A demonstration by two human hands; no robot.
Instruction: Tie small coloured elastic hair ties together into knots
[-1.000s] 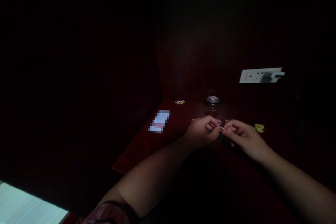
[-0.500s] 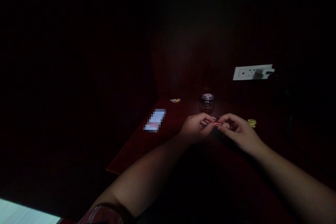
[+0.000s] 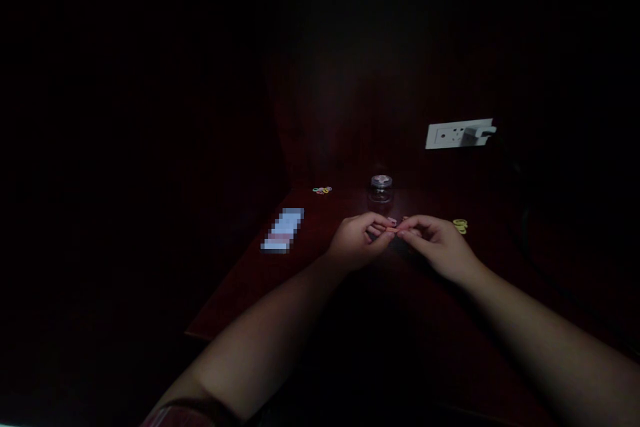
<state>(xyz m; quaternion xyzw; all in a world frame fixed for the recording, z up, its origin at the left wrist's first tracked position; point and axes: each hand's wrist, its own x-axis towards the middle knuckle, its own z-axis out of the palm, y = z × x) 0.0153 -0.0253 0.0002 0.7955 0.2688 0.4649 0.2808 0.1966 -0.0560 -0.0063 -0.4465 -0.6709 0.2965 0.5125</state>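
My left hand point(image 3: 356, 241) and my right hand point(image 3: 441, 245) meet above the dark red table, fingertips nearly touching. Between them is a small orange hair tie point(image 3: 393, 229), pinched by both thumbs and fingers; its exact shape is partly covered. Just behind the fingertips a pink hair tie point(image 3: 393, 221) shows, though I cannot tell whether it lies on the table or is touched. Yellow hair ties point(image 3: 460, 226) lie beyond my right hand. A clear jar with a lid point(image 3: 381, 188) stands upright behind both hands.
Several coloured hair ties point(image 3: 323, 191) lie in a small pile at the back left. A blurred-out phone point(image 3: 283, 230) rests near the table's left edge. On the back wall a white socket point(image 3: 457, 134) has a plug in it. The surroundings are very dark.
The whole view has shifted, so the table things and my hands appear further left. Both hands keep their pinch, with the fingertips slightly closer together and the orange hair tie more visible.
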